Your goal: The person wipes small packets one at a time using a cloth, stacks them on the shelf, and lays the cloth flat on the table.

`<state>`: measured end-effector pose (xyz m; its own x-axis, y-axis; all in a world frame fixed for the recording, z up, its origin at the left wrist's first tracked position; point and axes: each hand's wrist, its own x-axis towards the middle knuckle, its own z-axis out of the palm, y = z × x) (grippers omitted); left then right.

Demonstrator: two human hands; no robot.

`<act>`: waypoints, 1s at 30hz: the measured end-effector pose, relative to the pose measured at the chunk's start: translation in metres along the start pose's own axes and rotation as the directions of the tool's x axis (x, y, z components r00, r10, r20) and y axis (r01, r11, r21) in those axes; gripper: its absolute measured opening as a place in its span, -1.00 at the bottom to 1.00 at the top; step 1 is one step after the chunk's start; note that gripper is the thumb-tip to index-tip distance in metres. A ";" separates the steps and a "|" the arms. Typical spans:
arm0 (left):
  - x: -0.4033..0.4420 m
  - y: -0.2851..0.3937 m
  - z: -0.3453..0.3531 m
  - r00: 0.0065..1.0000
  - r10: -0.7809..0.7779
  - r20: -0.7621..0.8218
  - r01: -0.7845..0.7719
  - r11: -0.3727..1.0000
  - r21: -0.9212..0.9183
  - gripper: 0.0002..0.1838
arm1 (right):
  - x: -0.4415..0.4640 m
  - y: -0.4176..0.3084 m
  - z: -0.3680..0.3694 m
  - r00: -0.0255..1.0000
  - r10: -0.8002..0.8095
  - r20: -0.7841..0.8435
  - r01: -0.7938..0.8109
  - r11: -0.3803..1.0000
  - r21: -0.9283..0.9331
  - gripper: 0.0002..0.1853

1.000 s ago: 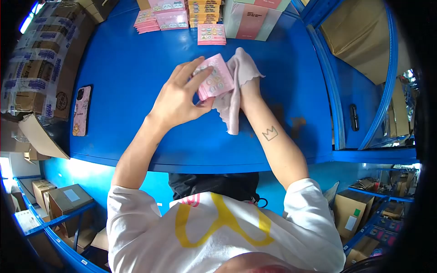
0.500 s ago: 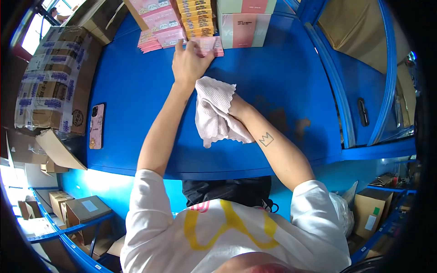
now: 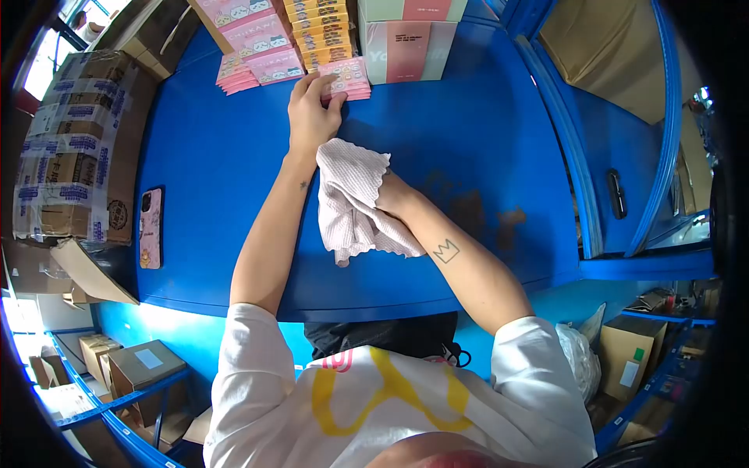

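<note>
Shifted forward from beside the pale cloth (image 3: 355, 207), the left hand (image 3: 314, 117) is half open, fingers touching the pink packets (image 3: 349, 78) ahead of it. Draped over the mostly hidden right hand (image 3: 396, 195), the cloth is held; how far that hand is open, I cannot tell.

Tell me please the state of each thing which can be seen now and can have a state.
Cloth: crumpled, draped at the right hand
Right hand: partly covered, grip hidden
Left hand: fingers bent, touching the pink packets
Pink packets: stacked
Orange packs: stacked
Phone: lying, screen down
Brown box: taped
Table: brown patches near the right forearm
</note>
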<state>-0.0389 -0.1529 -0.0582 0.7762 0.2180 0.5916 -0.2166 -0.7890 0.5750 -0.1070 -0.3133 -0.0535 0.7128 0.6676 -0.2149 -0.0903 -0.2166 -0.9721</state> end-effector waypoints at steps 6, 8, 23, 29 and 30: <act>0.000 0.001 0.002 1.000 -0.009 0.019 0.009 1.000 -0.026 -0.59 | -0.003 0.005 -0.001 0.993 -0.121 -0.013 0.118 0.981 -0.155 -0.36; 0.001 0.000 0.004 0.999 -0.017 0.029 0.017 0.999 -0.033 -0.56 | 0.005 0.022 -0.004 0.981 -0.196 -0.014 0.194 0.979 -0.059 -0.34; 0.004 0.001 -0.001 0.993 -0.114 0.038 0.117 0.990 -0.073 -0.45 | 0.001 0.014 -0.001 0.997 0.021 -0.080 0.008 0.939 0.345 -0.33; 0.027 -0.029 -0.048 0.949 -0.099 -0.300 0.071 0.992 -0.104 -0.64 | 0.012 0.026 0.006 0.973 -0.212 -0.089 0.230 0.920 0.318 -0.35; 0.035 -0.040 -0.058 0.884 -0.093 -0.458 0.082 0.996 -0.045 -0.66 | 0.015 0.029 0.006 0.961 -0.257 -0.103 0.276 0.918 0.284 -0.36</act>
<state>-0.0377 -0.0805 -0.0275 0.4353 0.5294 0.7282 -0.1793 -0.7417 0.6463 -0.1035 -0.3052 -0.0851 0.7795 0.6241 0.0531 -0.0836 0.1877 -0.9787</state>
